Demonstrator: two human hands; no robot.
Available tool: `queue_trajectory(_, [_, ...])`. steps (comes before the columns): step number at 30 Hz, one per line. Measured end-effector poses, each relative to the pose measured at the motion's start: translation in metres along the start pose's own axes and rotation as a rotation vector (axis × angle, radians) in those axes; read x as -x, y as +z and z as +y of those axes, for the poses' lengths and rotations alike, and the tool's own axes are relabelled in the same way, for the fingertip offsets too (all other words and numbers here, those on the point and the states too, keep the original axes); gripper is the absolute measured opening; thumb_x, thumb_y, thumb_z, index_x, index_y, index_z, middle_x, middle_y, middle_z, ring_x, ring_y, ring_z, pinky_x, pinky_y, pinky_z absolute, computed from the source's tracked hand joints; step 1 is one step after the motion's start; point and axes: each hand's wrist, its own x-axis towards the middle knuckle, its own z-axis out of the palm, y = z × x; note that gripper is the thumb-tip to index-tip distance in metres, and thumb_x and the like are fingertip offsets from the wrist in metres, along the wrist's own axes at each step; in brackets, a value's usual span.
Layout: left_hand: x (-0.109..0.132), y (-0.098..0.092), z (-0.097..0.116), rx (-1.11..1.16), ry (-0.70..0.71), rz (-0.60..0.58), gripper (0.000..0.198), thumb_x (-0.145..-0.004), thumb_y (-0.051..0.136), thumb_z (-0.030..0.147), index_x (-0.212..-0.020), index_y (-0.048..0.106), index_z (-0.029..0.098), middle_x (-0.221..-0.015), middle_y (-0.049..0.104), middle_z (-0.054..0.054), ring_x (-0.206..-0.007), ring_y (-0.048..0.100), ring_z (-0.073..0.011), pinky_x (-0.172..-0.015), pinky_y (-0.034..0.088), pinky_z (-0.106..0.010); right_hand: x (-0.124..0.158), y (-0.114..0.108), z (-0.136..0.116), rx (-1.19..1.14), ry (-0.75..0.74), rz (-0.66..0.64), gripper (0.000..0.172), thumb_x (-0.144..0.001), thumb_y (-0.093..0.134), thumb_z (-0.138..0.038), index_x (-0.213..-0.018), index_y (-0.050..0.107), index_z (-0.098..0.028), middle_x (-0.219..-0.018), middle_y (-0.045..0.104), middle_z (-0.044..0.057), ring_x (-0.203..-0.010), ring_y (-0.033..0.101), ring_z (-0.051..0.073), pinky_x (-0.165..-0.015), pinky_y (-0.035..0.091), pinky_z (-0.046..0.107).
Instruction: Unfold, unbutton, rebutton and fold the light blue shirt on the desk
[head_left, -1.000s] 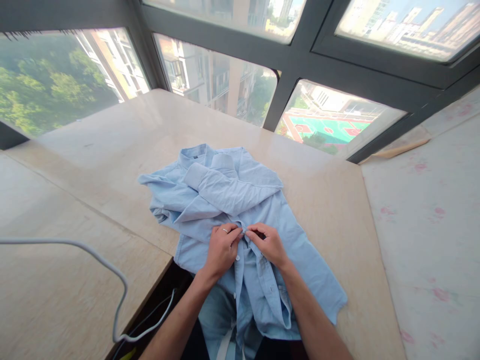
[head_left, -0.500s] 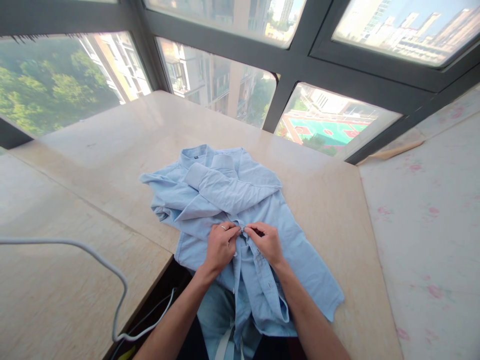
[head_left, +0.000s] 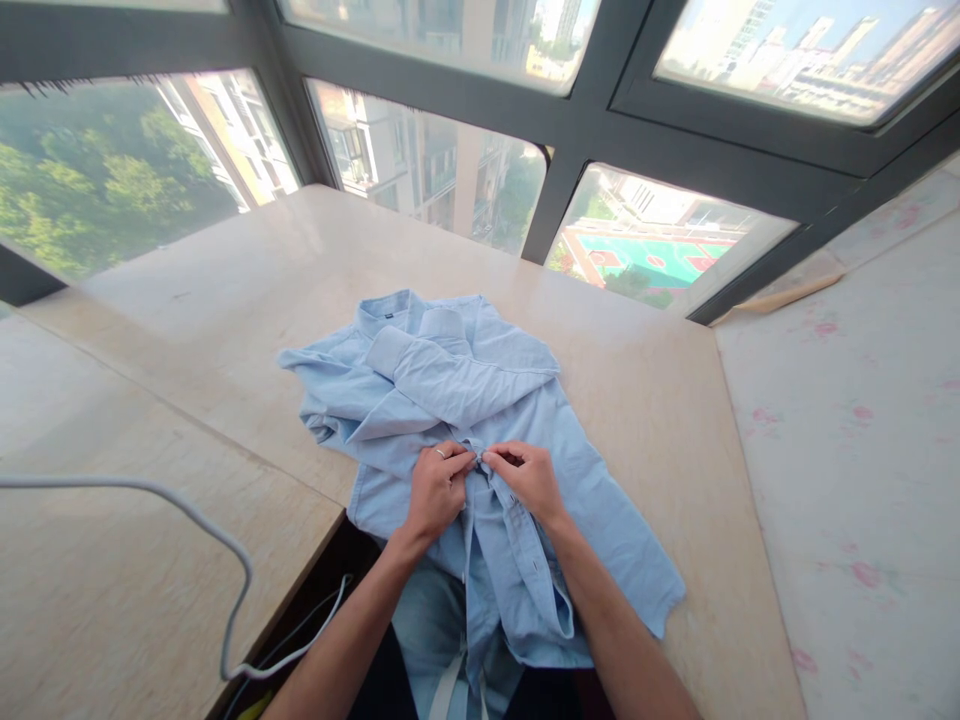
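Just below centre, towards six o'clock: left hand (head_left: 437,492) and right hand (head_left: 531,482), fingertips nearly meeting, pinch front of blue shirt (head_left: 480,395) lying on table (head_left: 652,400). Step: seemingly working button, too small to confirm; next move calls for steady pinch.

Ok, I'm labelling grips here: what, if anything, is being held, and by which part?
The light-blue shirt: the left hand and right hand pinch it at its front opening, just below the folded sleeve.
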Motion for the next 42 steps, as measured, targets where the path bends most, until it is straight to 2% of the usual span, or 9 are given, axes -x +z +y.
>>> queue_trajectory(15, [0.001,0.000,-0.001,0.086,-0.011,0.041,0.026,-0.089,0.053,0.016,-0.089,0.077,0.023,-0.085,0.071,-0.004,-0.079,0.061,-0.0174,-0.074,0.044,-0.032,-0.001,0.001,-0.002,-0.043,0.063,-0.025,0.020,-0.077,0.067,-0.036,-0.076,0.075,-0.018,-0.070,0.073,0.002,-0.063,0.065,0.017,-0.060,0.049,0.026])
queue_trajectory(19, [0.005,-0.003,-0.001,0.196,0.001,0.044,0.026,-0.088,0.053,0.014,-0.088,0.077,0.024,-0.085,0.071,-0.003,-0.080,0.063,-0.0173,-0.076,0.045,-0.031,-0.009,0.005,0.003,0.119,0.003,0.100,0.017,-0.079,0.060,-0.029,-0.072,0.071,-0.018,-0.068,0.069,0.002,-0.060,0.060,0.015,-0.061,0.047,0.026])
queue_trajectory(21, [0.006,-0.004,-0.001,0.252,-0.011,0.057,0.025,-0.089,0.054,0.015,-0.089,0.077,0.023,-0.086,0.071,-0.004,-0.082,0.063,-0.0174,-0.076,0.046,-0.031,-0.014,0.005,0.005,0.130,0.023,0.121,0.016,-0.078,0.059,-0.028,-0.071,0.069,-0.018,-0.066,0.066,0.001,-0.058,0.057,0.014,-0.059,0.046,0.025])
queue_trajectory(27, [0.006,-0.003,0.002,0.340,-0.096,0.099,0.021,-0.092,0.055,0.024,-0.089,0.075,0.019,-0.086,0.068,-0.006,-0.081,0.062,-0.0173,-0.076,0.048,-0.029,-0.016,-0.009,0.009,-0.096,0.075,0.042,0.017,-0.076,0.061,-0.034,-0.071,0.061,-0.018,-0.060,0.054,-0.003,-0.052,0.046,0.011,-0.051,0.038,0.023])
queue_trajectory(33, [0.004,-0.009,0.006,0.315,-0.100,0.051,0.020,-0.092,0.055,0.029,-0.086,0.071,0.017,-0.087,0.068,-0.006,-0.084,0.062,-0.0183,-0.080,0.048,-0.031,-0.002,-0.023,0.010,-0.182,0.043,-0.046,0.019,-0.076,0.062,-0.035,-0.070,0.055,-0.020,-0.060,0.046,-0.006,-0.053,0.040,0.009,-0.051,0.035,0.022])
queue_trajectory(36, [0.001,-0.013,0.006,0.315,-0.128,0.022,0.024,-0.093,0.053,0.032,-0.083,0.068,0.017,-0.085,0.067,-0.006,-0.083,0.063,-0.0186,-0.079,0.048,-0.032,0.004,-0.026,0.010,-0.131,-0.023,-0.124,0.018,-0.078,0.063,-0.034,-0.070,0.056,-0.019,-0.061,0.048,-0.005,-0.056,0.042,0.010,-0.054,0.036,0.023])
queue_trajectory(38, [-0.002,-0.016,0.001,0.355,-0.209,0.044,0.024,-0.093,0.052,0.035,-0.093,0.067,0.016,-0.088,0.068,-0.006,-0.082,0.064,-0.0186,-0.077,0.051,-0.033,0.006,-0.027,0.008,-0.091,-0.058,-0.169,0.020,-0.081,0.061,-0.035,-0.070,0.058,-0.019,-0.062,0.051,-0.003,-0.059,0.046,0.011,-0.057,0.038,0.023])
queue_trajectory(40, [-0.004,-0.021,-0.006,0.397,-0.305,0.104,0.029,-0.092,0.054,0.037,-0.107,0.064,0.015,-0.095,0.069,-0.008,-0.080,0.066,-0.0183,-0.074,0.054,-0.033,0.006,-0.028,0.007,-0.063,-0.068,-0.189,0.025,-0.087,0.057,-0.037,-0.070,0.059,-0.019,-0.065,0.055,-0.001,-0.062,0.050,0.013,-0.060,0.041,0.024])
queue_trajectory(42, [-0.004,-0.027,-0.015,0.369,-0.350,0.189,0.031,-0.090,0.056,0.037,-0.112,0.061,0.015,-0.101,0.068,-0.009,-0.078,0.067,-0.0177,-0.071,0.055,-0.032,0.003,-0.027,0.005,-0.027,-0.083,-0.142,0.026,-0.091,0.053,-0.038,-0.077,0.063,-0.018,-0.071,0.059,0.001,-0.067,0.054,0.014,-0.064,0.045,0.025])
